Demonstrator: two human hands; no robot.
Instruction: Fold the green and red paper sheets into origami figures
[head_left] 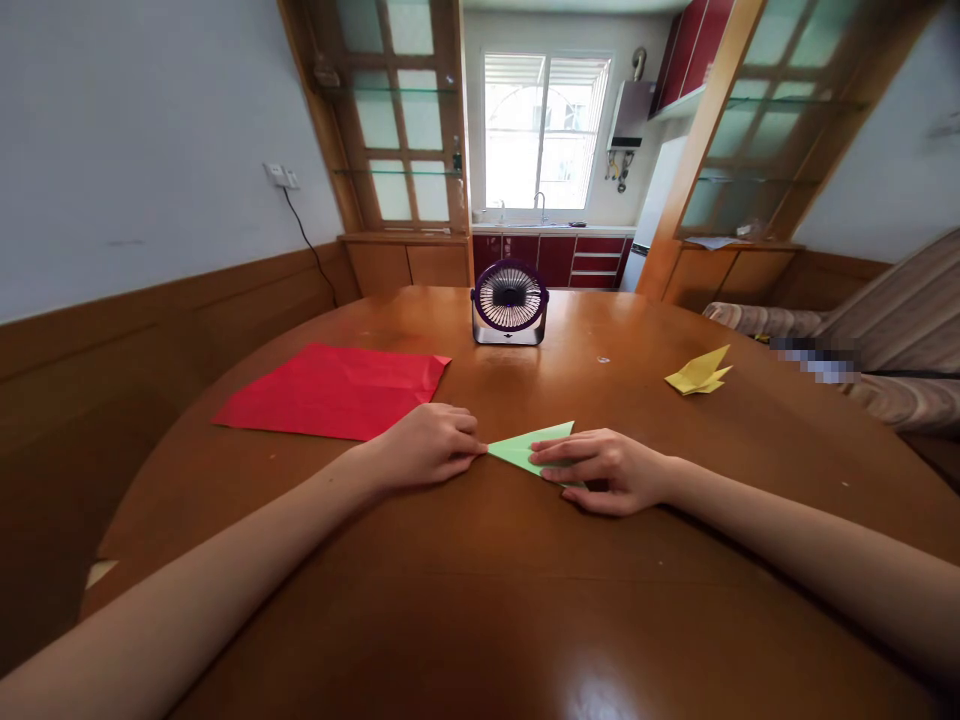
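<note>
A light green folded paper lies on the table, its narrow tip pointing left and its wide end to the right. At that tip my left hand is closed, the thumb and fingertips pinching the point of the paper. My right hand rests over the wide end with fingers stretched out and slightly apart, pressing on the paper and hiding part of it. Just beyond my left hand is a large red paper sheet, lying flat with a turned corner at its right.
On the brown wooden table, a small purple desk fan stands at the far middle. A yellow folded paper piece sits at the right. Tiny paper scraps are scattered about. A striped sofa is beyond the right edge.
</note>
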